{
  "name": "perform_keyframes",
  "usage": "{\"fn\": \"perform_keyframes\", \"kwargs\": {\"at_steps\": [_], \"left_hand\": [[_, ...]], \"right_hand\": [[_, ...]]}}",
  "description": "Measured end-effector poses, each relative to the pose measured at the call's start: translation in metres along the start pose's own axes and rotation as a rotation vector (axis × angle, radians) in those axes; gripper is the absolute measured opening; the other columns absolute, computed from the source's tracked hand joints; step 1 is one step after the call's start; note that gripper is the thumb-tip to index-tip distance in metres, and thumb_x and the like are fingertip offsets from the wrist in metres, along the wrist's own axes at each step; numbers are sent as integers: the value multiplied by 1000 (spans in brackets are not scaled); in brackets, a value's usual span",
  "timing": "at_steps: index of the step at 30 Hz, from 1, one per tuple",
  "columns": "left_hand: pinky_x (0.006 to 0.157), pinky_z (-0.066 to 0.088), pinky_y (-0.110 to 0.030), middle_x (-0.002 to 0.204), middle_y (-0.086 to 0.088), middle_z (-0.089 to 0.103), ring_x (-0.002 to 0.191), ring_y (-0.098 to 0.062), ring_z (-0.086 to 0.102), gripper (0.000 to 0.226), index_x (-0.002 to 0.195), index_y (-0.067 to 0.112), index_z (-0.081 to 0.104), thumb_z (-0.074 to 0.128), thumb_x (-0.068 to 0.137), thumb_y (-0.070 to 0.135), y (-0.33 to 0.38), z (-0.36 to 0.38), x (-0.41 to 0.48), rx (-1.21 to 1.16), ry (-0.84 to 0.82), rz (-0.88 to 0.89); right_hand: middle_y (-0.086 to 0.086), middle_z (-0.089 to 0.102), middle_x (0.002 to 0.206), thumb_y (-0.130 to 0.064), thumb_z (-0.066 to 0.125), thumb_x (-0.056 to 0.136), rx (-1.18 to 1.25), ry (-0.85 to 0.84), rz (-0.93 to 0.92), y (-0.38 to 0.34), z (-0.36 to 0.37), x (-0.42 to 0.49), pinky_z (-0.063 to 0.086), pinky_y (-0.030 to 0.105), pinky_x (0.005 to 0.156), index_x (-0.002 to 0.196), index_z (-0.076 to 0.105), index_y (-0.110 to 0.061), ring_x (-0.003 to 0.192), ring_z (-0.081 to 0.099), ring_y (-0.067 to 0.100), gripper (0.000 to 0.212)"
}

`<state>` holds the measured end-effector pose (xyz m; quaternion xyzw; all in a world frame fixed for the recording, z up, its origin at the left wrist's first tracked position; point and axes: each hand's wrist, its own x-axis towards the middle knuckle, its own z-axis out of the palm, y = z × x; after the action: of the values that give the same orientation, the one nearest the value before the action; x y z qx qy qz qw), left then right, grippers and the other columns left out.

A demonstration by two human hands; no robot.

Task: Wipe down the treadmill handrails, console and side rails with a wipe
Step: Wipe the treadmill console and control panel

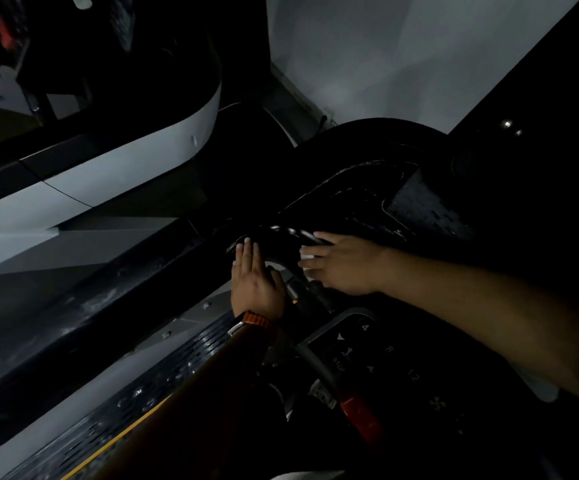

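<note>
Wipe [307, 255]: white patch on dark curved handrail [283, 233], above console [367, 355]. Right hand [345, 264] presses it, fingers apparently near-straight; light poor. Left hand [256, 280] flat, fingers straight together, resting on handrail just beside. Orange watch strap [255, 320] on left wrist.

The wipe [307, 257] under the right hand [343, 263] looks soft, perhaps paper; the handrail [281, 233] beside it is glossy black plastic.

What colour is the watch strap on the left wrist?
Orange. The watch strap shows best in the head view, the only view here.
</note>
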<state>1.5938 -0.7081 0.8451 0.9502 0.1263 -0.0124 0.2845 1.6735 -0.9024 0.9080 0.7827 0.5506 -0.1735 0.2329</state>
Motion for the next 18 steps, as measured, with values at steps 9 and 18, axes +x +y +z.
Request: {"fn": "perform_keyframes", "kwargs": {"at_steps": [9,18], "left_hand": [[128,4,-34,171,-9,14,159,-21,6,83,160,6,28,11,90,49,-1,2,-1,-27,6,-7],[129,9,-39,170,-10,17,159,-23,7,81,159,4,29,13,91,46,-2,3,-1,-34,19,0]], "right_hand": [[-13,64,142,-39,65,101,42,170,-198,18,14,-66,20,53,123,120,74,-37,148,45,18,22],[8,51,158,-28,37,102,101,409,192,-17,43,-98,29,50,124,144,61,-14,151,40,29,50]]}}
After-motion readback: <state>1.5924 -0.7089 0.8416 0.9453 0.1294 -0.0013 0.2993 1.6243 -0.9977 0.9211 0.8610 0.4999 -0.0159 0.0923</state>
